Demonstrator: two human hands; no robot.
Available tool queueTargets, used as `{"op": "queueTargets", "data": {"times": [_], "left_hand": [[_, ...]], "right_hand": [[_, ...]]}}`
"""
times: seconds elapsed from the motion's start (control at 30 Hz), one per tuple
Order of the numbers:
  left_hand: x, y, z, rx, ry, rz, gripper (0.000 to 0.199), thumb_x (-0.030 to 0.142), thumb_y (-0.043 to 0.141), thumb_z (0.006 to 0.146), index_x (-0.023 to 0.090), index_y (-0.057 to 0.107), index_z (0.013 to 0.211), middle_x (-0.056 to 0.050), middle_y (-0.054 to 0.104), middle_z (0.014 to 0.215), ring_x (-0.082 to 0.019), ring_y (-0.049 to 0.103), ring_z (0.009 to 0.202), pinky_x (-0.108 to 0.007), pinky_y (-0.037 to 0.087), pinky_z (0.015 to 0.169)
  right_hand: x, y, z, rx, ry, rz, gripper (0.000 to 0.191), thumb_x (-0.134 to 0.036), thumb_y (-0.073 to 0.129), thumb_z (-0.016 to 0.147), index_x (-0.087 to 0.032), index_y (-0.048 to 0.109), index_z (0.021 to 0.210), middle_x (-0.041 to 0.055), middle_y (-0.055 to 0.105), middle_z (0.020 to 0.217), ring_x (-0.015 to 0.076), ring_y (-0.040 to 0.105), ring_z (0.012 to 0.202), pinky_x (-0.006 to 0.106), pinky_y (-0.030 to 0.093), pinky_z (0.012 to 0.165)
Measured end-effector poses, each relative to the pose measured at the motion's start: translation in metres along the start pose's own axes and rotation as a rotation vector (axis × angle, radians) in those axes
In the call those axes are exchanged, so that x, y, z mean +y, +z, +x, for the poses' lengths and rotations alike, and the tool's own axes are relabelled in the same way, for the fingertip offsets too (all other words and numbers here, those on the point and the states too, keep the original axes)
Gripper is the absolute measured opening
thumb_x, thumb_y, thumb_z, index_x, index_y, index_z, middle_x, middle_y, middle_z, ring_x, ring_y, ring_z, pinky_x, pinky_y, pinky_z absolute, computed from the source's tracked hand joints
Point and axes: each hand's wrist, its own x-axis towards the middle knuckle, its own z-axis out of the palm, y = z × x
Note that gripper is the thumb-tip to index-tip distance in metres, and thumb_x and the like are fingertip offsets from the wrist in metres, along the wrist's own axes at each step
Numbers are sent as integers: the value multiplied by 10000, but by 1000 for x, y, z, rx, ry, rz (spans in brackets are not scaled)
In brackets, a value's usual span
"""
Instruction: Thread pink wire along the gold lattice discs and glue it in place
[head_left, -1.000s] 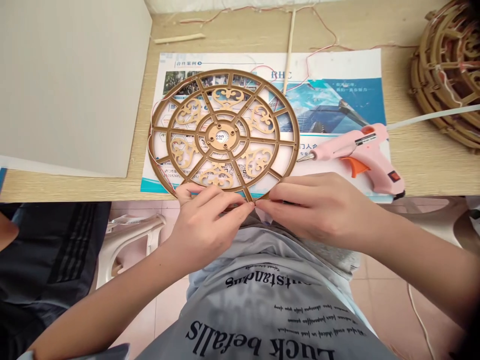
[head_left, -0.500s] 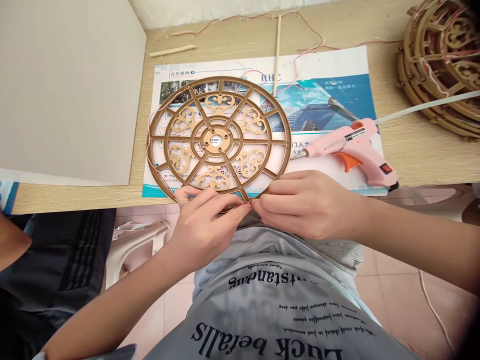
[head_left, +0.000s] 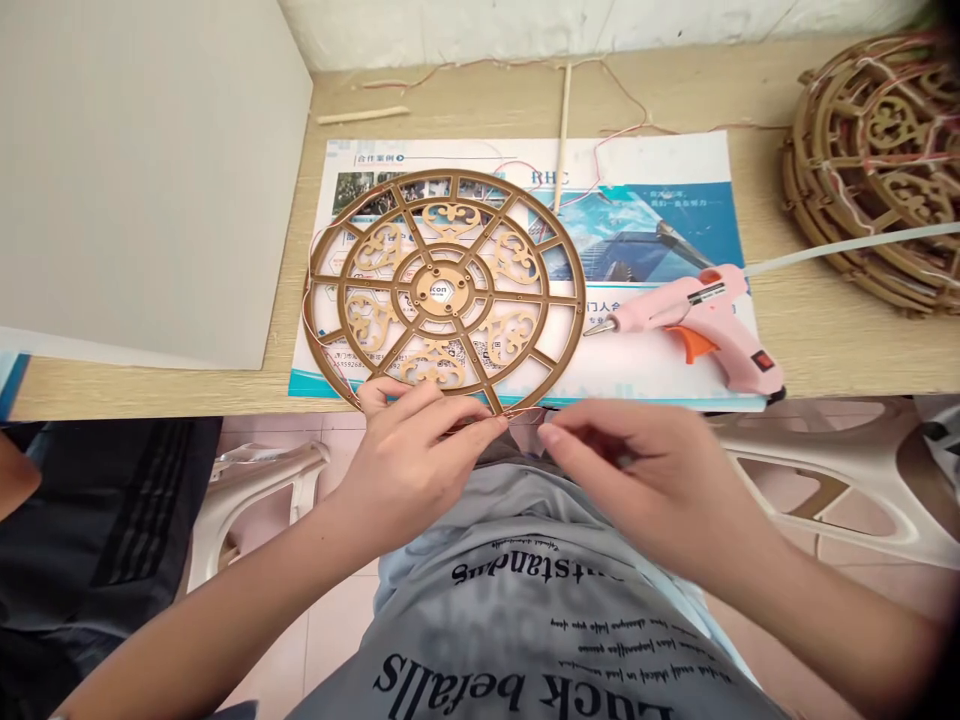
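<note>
A round bronze-coloured frame [head_left: 517, 297] with spokes and scrollwork lies on a printed sheet, its near rim at the table edge. My left hand [head_left: 427, 445] is closed on that near rim, thumb and fingertips pressing a thin red-and-white wire [head_left: 526, 409] against it. The wire also follows the frame's left outer edge. Just right of the rim, my right hand [head_left: 637, 465] is closed, thumb against forefinger, at the wire's stretched part; the exact grip is partly hidden. A pink glue gun [head_left: 694, 318] with an orange trigger lies beside the frame, its nozzle near the rim.
The printed sheet [head_left: 667, 365] covers part of the wooden table [head_left: 450, 110]. Stacked wired frames [head_left: 832, 200] sit at right, with a white glue stick [head_left: 862, 243] before them. A large pale panel [head_left: 150, 180] occupies the left. A thin wooden stick [head_left: 563, 140] lies behind. Another person's dark clothing [head_left: 90, 520] shows at left.
My right hand has come away from the rim, to the right and towards me, drawing the wire out between the hands. My left hand keeps its place on the rim.
</note>
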Motion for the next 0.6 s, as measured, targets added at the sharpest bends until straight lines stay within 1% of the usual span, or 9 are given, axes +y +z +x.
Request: {"op": "queueTargets", "data": {"times": [0.03, 0.07, 0.1, 0.17, 0.2, 0.27, 0.37, 0.47, 0.6], "left_hand": [[0, 1, -1, 9, -1, 3, 278, 35, 731, 964, 273, 770, 1103, 48, 823, 1040, -127, 638, 786, -417, 311, 805], [0, 1, -2, 15, -6, 3, 256, 35, 731, 962, 261, 756, 1079, 52, 827, 1042, -127, 638, 782, -421, 315, 811], [0, 2, -3, 21, -14, 1, 229, 36, 731, 960, 247, 739, 1050, 55, 829, 1041, -129, 639, 781, -425, 322, 816], [0, 2, -5, 33, -33, -10, 197, 41, 739, 954, 228, 708, 1008, 60, 830, 1031, -135, 643, 777, -427, 336, 816], [0, 3, -5, 36, -38, -15, 198, 40, 743, 949, 225, 703, 1007, 62, 829, 1026, -138, 642, 771, -427, 341, 810], [0, 2, -6, 31, -29, -23, 214, 37, 741, 947, 232, 713, 1029, 63, 829, 1034, -142, 641, 769, -427, 345, 802], [0, 1, -6, 31, -24, -36, 212, 31, 717, 958, 241, 727, 985, 64, 832, 1058, -144, 649, 791, -431, 353, 829], [-1, 1, -8, 40, -23, -57, 215, 20, 713, 950, 234, 736, 945, 65, 832, 1055, -148, 653, 802, -431, 350, 831], [-1, 3, -9, 50, -8, -86, 174, 53, 741, 955, 225, 754, 938, 63, 830, 1052, -145, 662, 806, -429, 345, 817]], "right_hand": [[-2, 7, -2, -54, 146, 128, 319, -356, 639, 1043, -181, 740, 796, 4, 636, 630, 120, 510, 494, 266, 358, 453], [-3, 14, -3, -82, 272, 265, 345, -420, 662, 1029, -178, 745, 797, 12, 659, 654, 124, 534, 493, 260, 385, 457], [-3, 22, -4, -81, 377, 403, 355, -473, 703, 999, -176, 757, 813, 20, 687, 690, 128, 567, 499, 256, 422, 470], [-2, 36, -2, -28, 521, 636, 373, -536, 803, 915, -170, 785, 844, 38, 734, 757, 143, 640, 541, 253, 495, 519], [-2, 42, -1, 4, 561, 719, 386, -549, 841, 880, -167, 795, 844, 46, 745, 770, 151, 666, 563, 252, 516, 540], [-3, 52, 1, 66, 594, 821, 390, -546, 889, 839, -164, 810, 842, 58, 758, 783, 160, 698, 599, 252, 548, 580], [-5, 61, 3, 166, 618, 881, 361, -507, 918, 816, -161, 818, 836, 64, 763, 782, 156, 698, 605, 256, 573, 610], [-8, 65, 4, 245, 652, 900, 304, -433, 905, 814, -154, 794, 769, 59, 745, 734, 150, 679, 583, 252, 568, 594], [-12, 69, 5, 302, 657, 860, 232, -348, 853, 806, -149, 774, 716, 51, 726, 689, 143, 656, 546, 249, 559, 570]]}}
